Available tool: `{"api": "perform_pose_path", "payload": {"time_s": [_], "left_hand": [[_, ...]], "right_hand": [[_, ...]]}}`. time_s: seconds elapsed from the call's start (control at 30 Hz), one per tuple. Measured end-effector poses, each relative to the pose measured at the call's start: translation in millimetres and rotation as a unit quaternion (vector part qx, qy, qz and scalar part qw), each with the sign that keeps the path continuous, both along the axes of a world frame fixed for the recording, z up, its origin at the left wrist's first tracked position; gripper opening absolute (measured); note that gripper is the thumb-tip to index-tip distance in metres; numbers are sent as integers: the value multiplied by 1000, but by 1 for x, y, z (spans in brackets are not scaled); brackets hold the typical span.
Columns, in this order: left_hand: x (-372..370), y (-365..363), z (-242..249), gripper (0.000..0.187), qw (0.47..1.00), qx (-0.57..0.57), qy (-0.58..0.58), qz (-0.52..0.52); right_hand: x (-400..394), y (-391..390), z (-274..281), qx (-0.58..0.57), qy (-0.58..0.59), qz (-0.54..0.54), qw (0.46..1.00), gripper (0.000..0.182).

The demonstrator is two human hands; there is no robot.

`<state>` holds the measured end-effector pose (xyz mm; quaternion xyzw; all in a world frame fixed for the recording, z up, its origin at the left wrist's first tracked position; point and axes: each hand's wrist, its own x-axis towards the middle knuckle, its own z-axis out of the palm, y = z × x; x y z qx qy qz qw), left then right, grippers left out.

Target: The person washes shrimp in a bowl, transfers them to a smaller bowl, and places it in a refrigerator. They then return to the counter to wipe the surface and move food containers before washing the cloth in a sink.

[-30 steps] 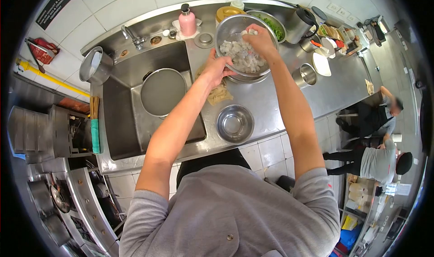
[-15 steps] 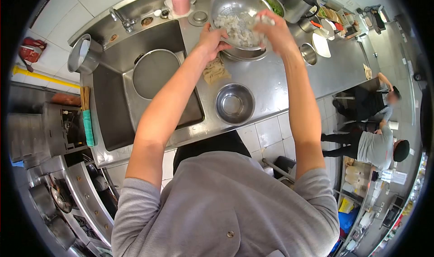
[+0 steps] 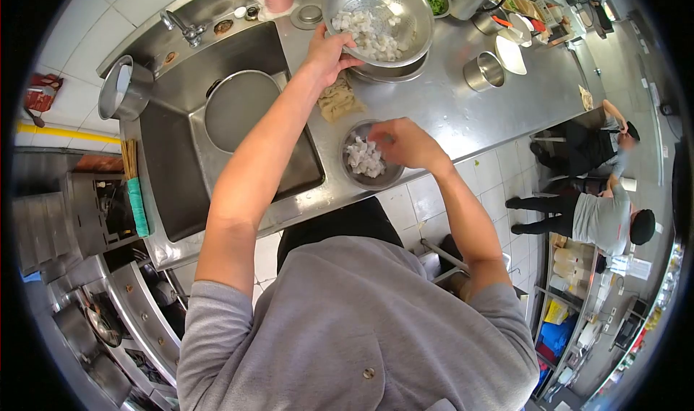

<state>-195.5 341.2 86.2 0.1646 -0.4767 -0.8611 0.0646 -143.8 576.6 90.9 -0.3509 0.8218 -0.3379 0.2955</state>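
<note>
My left hand point(image 3: 331, 55) is closed on the rim of a metal colander point(image 3: 419, 28), which tilts toward me over another steel bowl point(image 3: 394, 73). Whitish, translucent pieces like peeled raw shrimp point(image 3: 369, 39) lie in the colander. Nearer to me, a small steel bowl point(image 3: 383, 180) on the counter holds a heap of the same pieces point(image 3: 365, 158). Over that bowl's right side hovers my right hand point(image 3: 405, 143), its fingers slightly blurred and loosely apart, with nothing seen in them.
At left is a sink point(image 3: 173, 187) with a large round pan point(image 3: 242, 111) in it. A folded cloth point(image 3: 338, 101) lies beside the colander. A steel cup point(image 3: 484, 73) and a white dish point(image 3: 511, 55) stand to the right. Two people point(image 3: 603, 219) are at far right.
My right hand has moved from the colander down toward me to the small bowl, which was bare and now holds shrimp pieces. My left hand still grips the colander.
</note>
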Motion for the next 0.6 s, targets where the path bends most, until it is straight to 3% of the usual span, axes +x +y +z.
{"api": "perform_pose_path", "payload": {"time_s": [0.03,0.13,0.23,0.33,0.43,0.53,0.6], "left_hand": [[0,0,2,62,1000,1,6,-1],[1,-1,-2,52,1000,-2,-5,-18],[10,2,8,41,999,-24,-10,-39],[10,9,12,37,997,-52,-51,-34],[6,23,16,39,996,-61,-59,-2],[5,36,14,40,995,-45,-87,31],[0,28,-1,40,997,-22,-68,6]], "right_hand": [[0,-4,4,-16,67,39,997,13],[-8,-12,36,-49,77,4,996,10],[-39,-27,61,-183,142,-122,965,23],[-92,-46,46,-100,380,-216,894,34],[-111,-70,45,172,252,-183,934,53],[-137,-83,17,88,165,-114,976,66],[-143,-85,9,-102,39,-196,975,72]]}}
